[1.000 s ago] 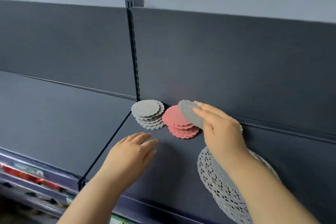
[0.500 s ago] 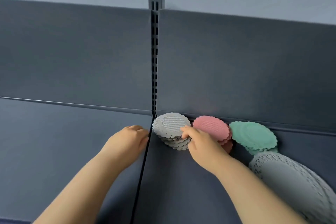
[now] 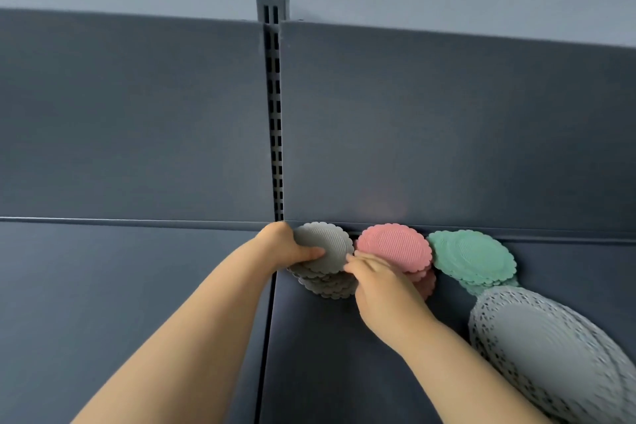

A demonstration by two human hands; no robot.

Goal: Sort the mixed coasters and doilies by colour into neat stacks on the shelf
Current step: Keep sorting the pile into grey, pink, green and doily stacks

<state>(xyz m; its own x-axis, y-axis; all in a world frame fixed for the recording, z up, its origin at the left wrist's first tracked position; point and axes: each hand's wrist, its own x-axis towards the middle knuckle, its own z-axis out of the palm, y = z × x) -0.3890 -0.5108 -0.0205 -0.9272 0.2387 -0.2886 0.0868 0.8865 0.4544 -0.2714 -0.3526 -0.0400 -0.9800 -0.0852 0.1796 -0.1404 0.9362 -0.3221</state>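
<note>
Three stacks of scalloped coasters stand in a row at the back of the dark shelf [image 3: 344,354]: grey [image 3: 330,244], pink [image 3: 395,244] and green [image 3: 471,255]. My left hand [image 3: 285,248] grips the grey stack from its left side, thumb on the top coaster. My right hand [image 3: 382,289] presses its fingertips against the right edge of the grey stack, in front of the pink one. A stack of large grey lace doilies [image 3: 550,354] lies at the right, below the green coasters.
A slotted upright [image 3: 274,113] splits the dark back panel. A narrow seam [image 3: 266,337] runs down the shelf between two boards, just left of the grey stack. The left board [image 3: 120,286] bears nothing.
My right hand carried a grey coaster onto the grey stack. My left hand moved from the shelf onto the stack's left side. Both hands now squeeze the stack; the view shifted left.
</note>
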